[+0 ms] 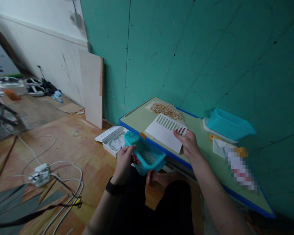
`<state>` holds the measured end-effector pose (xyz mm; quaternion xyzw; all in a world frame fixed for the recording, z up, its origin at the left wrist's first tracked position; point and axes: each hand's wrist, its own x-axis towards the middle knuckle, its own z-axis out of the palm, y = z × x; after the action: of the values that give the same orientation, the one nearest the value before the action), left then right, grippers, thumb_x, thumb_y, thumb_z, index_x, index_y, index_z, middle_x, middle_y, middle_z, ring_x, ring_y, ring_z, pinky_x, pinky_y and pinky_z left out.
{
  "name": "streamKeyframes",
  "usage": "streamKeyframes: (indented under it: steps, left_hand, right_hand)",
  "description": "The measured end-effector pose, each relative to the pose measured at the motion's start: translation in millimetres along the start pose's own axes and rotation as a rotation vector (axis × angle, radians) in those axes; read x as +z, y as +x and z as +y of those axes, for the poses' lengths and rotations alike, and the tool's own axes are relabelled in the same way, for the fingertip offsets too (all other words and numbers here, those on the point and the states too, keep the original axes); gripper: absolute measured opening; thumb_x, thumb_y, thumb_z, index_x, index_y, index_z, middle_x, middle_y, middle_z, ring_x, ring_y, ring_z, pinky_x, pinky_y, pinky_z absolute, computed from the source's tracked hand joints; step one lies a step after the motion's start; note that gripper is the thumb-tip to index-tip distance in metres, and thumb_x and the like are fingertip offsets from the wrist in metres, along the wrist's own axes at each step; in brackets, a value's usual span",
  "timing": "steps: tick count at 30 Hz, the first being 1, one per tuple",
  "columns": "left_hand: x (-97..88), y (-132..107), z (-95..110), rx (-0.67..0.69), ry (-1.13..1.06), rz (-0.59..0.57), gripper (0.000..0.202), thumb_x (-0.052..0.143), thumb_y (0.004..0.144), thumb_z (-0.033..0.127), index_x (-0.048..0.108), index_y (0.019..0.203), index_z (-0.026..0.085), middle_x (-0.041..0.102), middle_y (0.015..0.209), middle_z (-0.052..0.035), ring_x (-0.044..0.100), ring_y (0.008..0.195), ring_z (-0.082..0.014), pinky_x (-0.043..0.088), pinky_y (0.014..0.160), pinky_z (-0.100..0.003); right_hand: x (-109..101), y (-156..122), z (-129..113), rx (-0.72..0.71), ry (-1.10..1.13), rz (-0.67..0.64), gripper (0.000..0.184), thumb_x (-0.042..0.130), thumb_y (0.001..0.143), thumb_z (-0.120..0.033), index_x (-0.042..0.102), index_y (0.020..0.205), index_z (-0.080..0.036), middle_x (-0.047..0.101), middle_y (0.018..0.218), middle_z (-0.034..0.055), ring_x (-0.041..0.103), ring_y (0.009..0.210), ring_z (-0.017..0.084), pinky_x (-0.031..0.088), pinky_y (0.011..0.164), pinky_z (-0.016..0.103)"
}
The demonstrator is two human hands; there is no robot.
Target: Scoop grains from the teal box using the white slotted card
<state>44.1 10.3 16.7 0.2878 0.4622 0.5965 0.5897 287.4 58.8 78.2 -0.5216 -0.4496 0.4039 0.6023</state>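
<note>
My left hand (125, 159) grips the near-left rim of a turquoise plastic basin (139, 168), held just below the table's front edge. Whitish grains, like rice, lie in its bottom. In my right hand (188, 143) is a white slotted scraper (161, 133), its row of slots along the far side. The scraper lies low over the table top, with some pale grains along its near-left edge. Beyond it spreads a pile of yellow kernels (166, 110) mixed with paler grains. The table (134, 120) has a pale green top and a blue rim.
At the table's right stand another turquoise basin (229, 124) on a white lid and a white-and-orange item (220, 147) beside a blurred packet. A green wall (198, 58) rises behind. On the floor are an open white box (111, 143), a power strip (40, 174) and loose cables.
</note>
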Motion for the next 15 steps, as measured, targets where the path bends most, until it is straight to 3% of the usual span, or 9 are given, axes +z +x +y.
streamKeyframes:
  steps: [15]
  left_hand:
    - [-3.6, 3, -3, 0.003, -0.025, -0.02, 0.034, 0.073, 0.067, 0.041, 0.053, 0.048, 0.022, 0.053, 0.035, 0.0024, 0.05, 0.029, -0.0142, 0.038, 0.033, -0.024]
  right_hand:
    - [22, -2, 3, 0.002, 0.002, -0.073, 0.047, 0.091, 0.058, -0.047, 0.07, 0.092, -0.022, 0.077, 0.093, 0.0051, 0.07, 0.087, 0.026, 0.055, 0.08, 0.037]
